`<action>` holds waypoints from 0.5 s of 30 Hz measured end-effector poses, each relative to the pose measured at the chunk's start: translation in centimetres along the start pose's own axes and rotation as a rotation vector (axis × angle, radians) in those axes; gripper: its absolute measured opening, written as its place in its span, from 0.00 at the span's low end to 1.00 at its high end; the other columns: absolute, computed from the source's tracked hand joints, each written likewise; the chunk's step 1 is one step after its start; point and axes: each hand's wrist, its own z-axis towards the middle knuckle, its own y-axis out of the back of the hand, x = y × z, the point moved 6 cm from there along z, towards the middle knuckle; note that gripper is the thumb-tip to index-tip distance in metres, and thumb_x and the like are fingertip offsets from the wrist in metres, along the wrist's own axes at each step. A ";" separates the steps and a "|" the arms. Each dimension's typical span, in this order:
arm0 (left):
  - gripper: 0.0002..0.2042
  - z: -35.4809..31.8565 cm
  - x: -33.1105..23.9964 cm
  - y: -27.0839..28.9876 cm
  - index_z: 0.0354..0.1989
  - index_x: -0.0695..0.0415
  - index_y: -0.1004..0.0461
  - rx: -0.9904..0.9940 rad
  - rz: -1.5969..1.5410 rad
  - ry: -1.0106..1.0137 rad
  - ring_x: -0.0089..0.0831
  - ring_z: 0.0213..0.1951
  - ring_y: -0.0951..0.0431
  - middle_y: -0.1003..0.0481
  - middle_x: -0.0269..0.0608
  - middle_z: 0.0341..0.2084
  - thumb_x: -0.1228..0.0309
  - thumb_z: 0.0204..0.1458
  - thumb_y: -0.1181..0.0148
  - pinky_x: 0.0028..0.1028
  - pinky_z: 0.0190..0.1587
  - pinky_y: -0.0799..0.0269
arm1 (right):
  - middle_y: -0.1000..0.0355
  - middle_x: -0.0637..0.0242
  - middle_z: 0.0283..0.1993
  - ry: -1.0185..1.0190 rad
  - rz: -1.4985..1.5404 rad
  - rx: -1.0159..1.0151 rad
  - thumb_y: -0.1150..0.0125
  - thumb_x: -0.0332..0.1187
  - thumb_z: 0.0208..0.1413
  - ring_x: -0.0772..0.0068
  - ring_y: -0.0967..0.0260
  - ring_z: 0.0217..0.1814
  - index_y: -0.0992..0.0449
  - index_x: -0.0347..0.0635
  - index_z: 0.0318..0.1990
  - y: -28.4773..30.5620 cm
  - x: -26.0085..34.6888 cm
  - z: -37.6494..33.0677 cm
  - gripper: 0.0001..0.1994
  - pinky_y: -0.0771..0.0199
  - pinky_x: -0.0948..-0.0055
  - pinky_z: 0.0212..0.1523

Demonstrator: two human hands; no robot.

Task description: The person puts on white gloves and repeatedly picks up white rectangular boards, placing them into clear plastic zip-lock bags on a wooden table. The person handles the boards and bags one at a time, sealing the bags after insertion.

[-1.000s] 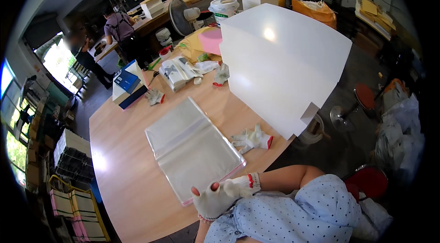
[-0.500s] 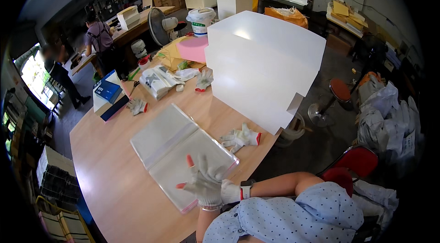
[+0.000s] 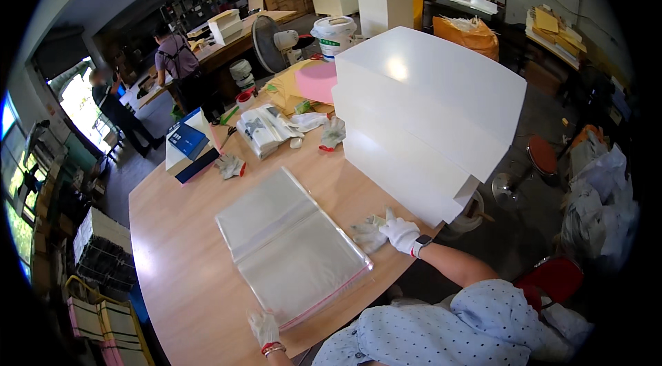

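Tall stack of white sheets (image 3: 431, 111) on right part of wooden table (image 3: 172, 276). Pink foam pad (image 3: 318, 81) behind it, on yellow envelopes (image 3: 286, 90). Loose grey glove (image 3: 334, 133) near bundle of clear-wrapped packets (image 3: 265, 130). Blue box (image 3: 187, 140) at far left edge, another glove (image 3: 229, 166) beside it. Standing fan (image 3: 267, 38) and white bucket (image 3: 333, 33) beyond. Two people (image 3: 176, 66) at far bench. Red stool (image 3: 543, 155) on floor, right.

wooden table (image 3: 172, 262) | clear plastic bags (image 3: 289, 249) | white box stack (image 3: 427, 117) | loose glove (image 3: 367, 233)
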 end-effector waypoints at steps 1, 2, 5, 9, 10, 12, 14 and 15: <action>0.22 -0.5 0.2 0.7 0.44 0.67 0.33 -0.013 0.282 0.009 0.51 0.40 0.28 0.31 0.59 0.41 0.62 0.46 0.41 0.40 0.45 0.31 | 0.28 0.56 0.30 -0.143 0.098 0.050 0.52 0.30 0.51 0.58 0.27 0.35 0.29 0.42 0.41 -0.3 -0.8 1.0 0.10 0.29 0.55 0.37; 0.24 -1.5 0.3 0.8 0.43 0.67 0.33 0.024 0.405 0.017 0.53 0.41 0.29 0.31 0.60 0.40 0.60 0.45 0.40 0.40 0.45 0.32 | 0.28 0.55 0.30 -0.187 0.312 0.100 0.52 0.29 0.52 0.58 0.27 0.33 0.29 0.43 0.41 -0.5 -1.0 2.1 0.10 0.28 0.56 0.35; 0.25 -2.4 0.4 1.1 0.39 0.69 0.30 0.054 0.431 0.207 0.54 0.42 0.29 0.31 0.63 0.40 0.57 0.41 0.39 0.42 0.45 0.32 | 0.30 0.54 0.34 -0.231 0.769 0.147 0.53 0.27 0.52 0.57 0.28 0.30 0.30 0.44 0.42 6.9 5.5 8.9 0.10 0.28 0.56 0.31; 0.22 -2.3 -2.6 -0.2 0.34 0.69 0.29 0.027 0.286 0.412 0.52 0.40 0.26 0.29 0.62 0.38 0.60 0.39 0.38 0.42 0.43 0.31 | 0.31 0.56 0.27 0.102 0.314 -0.656 0.50 0.30 0.52 0.51 0.31 0.27 0.32 0.42 0.35 7.8 4.8 21.2 0.04 0.30 0.53 0.30; 0.22 -2.5 -2.8 -0.4 0.34 0.69 0.29 0.031 0.262 0.433 0.51 0.38 0.26 0.28 0.62 0.37 0.61 0.38 0.39 0.41 0.42 0.31 | 0.32 0.56 0.27 0.055 0.198 -0.693 0.49 0.30 0.52 0.51 0.31 0.30 0.32 0.42 0.35 7.7 5.3 22.4 0.05 0.31 0.51 0.33; 0.21 -2.7 -2.9 -0.6 0.34 0.69 0.29 0.048 0.220 0.462 0.50 0.35 0.25 0.26 0.60 0.33 0.62 0.38 0.39 0.40 0.40 0.31 | 0.30 0.53 0.32 0.033 0.260 -0.420 0.49 0.34 0.52 0.50 0.31 0.37 0.31 0.44 0.35 4.8 5.2 22.3 0.06 0.31 0.52 0.37; 0.18 -3.3 -2.2 -0.5 0.36 0.69 0.30 0.088 0.214 0.418 0.44 0.33 0.25 0.26 0.57 0.29 0.65 0.42 0.43 0.36 0.38 0.31 | 0.29 0.50 0.38 0.010 0.284 -0.067 0.50 0.39 0.51 0.49 0.31 0.44 0.29 0.44 0.34 0.8 5.9 19.7 0.10 0.31 0.53 0.40; 0.18 -3.2 -2.0 -0.7 0.37 0.69 0.30 0.121 0.172 0.397 0.43 0.32 0.25 0.26 0.56 0.29 0.65 0.44 0.44 0.36 0.37 0.32 | 0.29 0.49 0.41 -0.018 0.267 0.137 0.50 0.43 0.50 0.49 0.32 0.46 0.28 0.44 0.33 -1.4 6.0 16.1 0.12 0.31 0.53 0.42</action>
